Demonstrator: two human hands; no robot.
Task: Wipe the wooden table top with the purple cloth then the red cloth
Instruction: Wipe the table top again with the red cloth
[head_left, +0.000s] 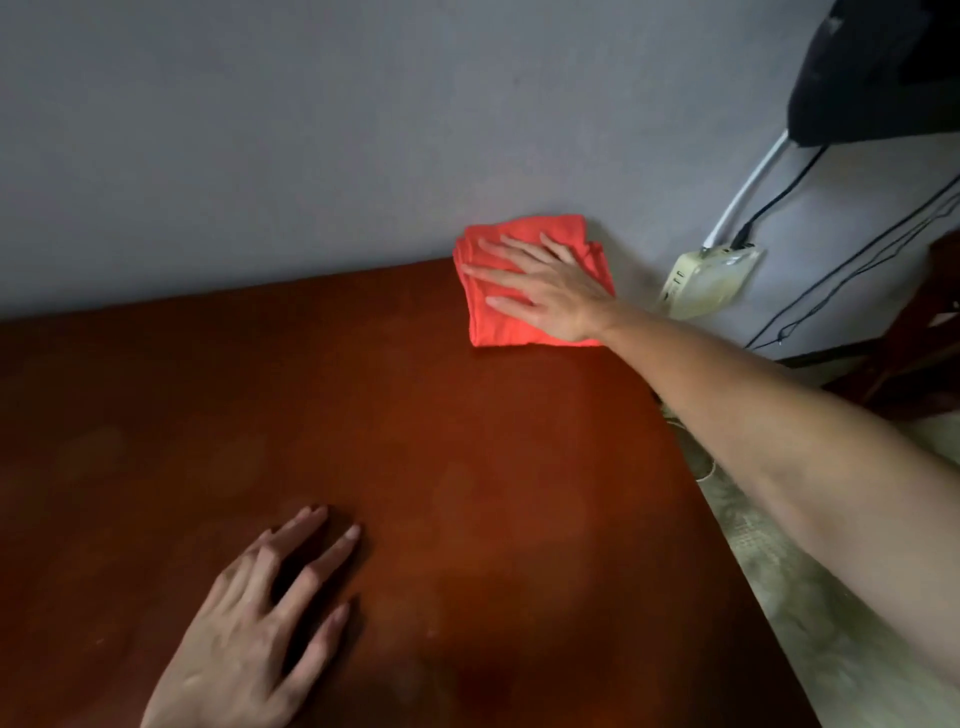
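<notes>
Head view: red cloth (519, 291) folded, lying at the far right corner of the wooden counter (415, 441), touching the grey wall (260, 130). Right hand (550, 291) pressed flat on top of the cloth, grip released, fingers spread, grasping nothing. Left hand (249, 629) flat on the bare counter well nearer than the cloth, grip likewise released. Right of the cloth, a cream power strip (706, 280) against the wall, white and black cables (769, 202) plugged in. Above that, a dark object (872, 73), unclear. Pale patterned floor (810, 597) beside the counter. No readable writing. Purple cloth out of view.
</notes>
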